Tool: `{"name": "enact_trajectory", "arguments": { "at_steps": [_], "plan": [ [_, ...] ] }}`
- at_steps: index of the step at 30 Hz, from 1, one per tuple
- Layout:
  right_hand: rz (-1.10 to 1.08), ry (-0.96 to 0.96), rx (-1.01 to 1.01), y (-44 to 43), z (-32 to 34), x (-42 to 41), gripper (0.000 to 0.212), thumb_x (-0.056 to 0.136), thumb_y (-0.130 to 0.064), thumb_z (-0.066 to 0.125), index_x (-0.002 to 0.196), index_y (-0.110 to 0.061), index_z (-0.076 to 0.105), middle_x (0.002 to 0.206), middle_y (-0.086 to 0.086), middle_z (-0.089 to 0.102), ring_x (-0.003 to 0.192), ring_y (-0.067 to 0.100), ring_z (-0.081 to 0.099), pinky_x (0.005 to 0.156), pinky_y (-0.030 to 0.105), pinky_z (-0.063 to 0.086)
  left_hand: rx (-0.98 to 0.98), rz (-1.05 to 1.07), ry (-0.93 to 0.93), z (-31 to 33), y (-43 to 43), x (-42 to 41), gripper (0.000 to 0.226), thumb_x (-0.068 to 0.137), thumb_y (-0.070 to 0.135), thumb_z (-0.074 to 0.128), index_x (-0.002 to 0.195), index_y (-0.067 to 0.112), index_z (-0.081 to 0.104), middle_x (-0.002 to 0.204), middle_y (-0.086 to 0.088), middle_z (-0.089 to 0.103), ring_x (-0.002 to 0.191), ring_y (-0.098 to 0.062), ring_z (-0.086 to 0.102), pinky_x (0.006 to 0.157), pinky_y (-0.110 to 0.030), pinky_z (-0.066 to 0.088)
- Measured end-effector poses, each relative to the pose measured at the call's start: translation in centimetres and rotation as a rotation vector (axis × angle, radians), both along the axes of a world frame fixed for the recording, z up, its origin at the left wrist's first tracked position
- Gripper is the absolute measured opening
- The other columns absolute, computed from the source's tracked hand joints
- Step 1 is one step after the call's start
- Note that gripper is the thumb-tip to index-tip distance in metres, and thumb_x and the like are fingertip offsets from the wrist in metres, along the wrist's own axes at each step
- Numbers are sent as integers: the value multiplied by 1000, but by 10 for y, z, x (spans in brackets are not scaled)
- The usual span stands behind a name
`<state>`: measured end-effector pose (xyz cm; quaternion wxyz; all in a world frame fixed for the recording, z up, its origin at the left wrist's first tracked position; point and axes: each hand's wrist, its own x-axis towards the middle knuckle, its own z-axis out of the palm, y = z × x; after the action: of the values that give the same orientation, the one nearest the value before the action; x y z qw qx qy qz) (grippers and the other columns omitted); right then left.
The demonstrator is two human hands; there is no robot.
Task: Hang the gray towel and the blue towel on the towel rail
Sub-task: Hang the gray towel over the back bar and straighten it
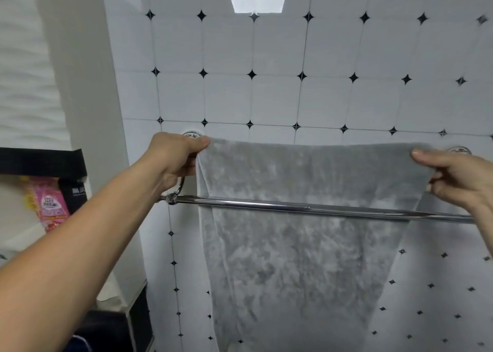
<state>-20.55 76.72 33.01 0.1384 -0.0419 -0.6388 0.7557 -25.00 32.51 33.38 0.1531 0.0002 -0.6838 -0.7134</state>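
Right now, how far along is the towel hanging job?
Nothing is finished. In hand: the left hand and right hand pinch the top corners of the fluffy gray towel, whose body hangs behind the chrome towel rail. Left: draping it over, then the blue towel, not in view.

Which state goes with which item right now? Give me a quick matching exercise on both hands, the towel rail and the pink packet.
1. left hand
2. right hand
3. towel rail
4. pink packet

a. crosses in front of the gray towel
b. pinches the towel's top right corner
c. sits far left, apart from the towel
d. grips the towel's top left corner

Pairs: 1-d, 2-b, 3-a, 4-c.
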Motion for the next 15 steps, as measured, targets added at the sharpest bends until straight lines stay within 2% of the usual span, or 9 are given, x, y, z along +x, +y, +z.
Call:
{"name": "enact_trajectory", "arguments": {
  "at_steps": [2,5,6,8,10,12,13,15],
  "plan": [
    [-63,-2,103,0,-3,1,21,90,-7,59,72,-16,56,40,-10,47,33,1,37,47,15,48,3,-11,4,-2,2,1,14,80,11,76,74,3,66,54,-5,70,42,-13,63,42,-24,53],
    [-248,8,324,-9,-9,6,19,71,-13,81,69,-10,62,52,-1,62,45,8,52,57,26,40,-42,20,15,-10,7,0,27,83,12,74,89,-13,65,71,-15,68,45,-17,64,43,-24,54],
    [-314,22,403,-12,-12,7,24,65,-18,85,71,-8,64,56,-1,65,50,10,56,60,28,41,-86,29,35,-12,8,-1,26,84,13,73,94,-11,66,76,-16,65,49,-20,63,44,-24,54],
    [-387,42,531,-17,-15,8,35,62,-29,89,75,-7,66,62,-1,63,58,13,53,60,27,42,-196,39,80,-15,8,-2,17,84,15,73,90,1,64,79,-15,57,62,-23,60,48,-27,56],
    [-424,75,663,-21,-18,11,36,67,-39,85,70,-10,64,63,-3,59,57,12,49,57,26,40,-351,101,104,-20,8,1,23,83,21,73,79,5,57,78,-14,61,67,-26,63,60,-35,59],
    [-610,156,773,-19,-29,20,39,75,-53,73,69,-16,64,67,-5,64,63,18,56,66,34,48,-464,278,219,-30,2,13,19,81,31,70,80,14,60,79,-5,71,69,-22,71,68,-37,59],
    [-747,203,759,-14,-40,28,43,79,-63,64,67,-22,63,65,-5,63,65,21,57,70,39,50,-447,365,323,-39,-3,23,11,80,34,67,81,24,62,76,1,72,70,-18,71,68,-38,59],
    [-911,294,630,-7,-75,48,49,84,-74,48,62,-31,60,56,-6,56,59,16,54,65,40,47,-367,424,534,-70,-17,45,5,82,37,63,79,33,60,69,5,68,64,-21,68,60,-39,57]
  ]
}}
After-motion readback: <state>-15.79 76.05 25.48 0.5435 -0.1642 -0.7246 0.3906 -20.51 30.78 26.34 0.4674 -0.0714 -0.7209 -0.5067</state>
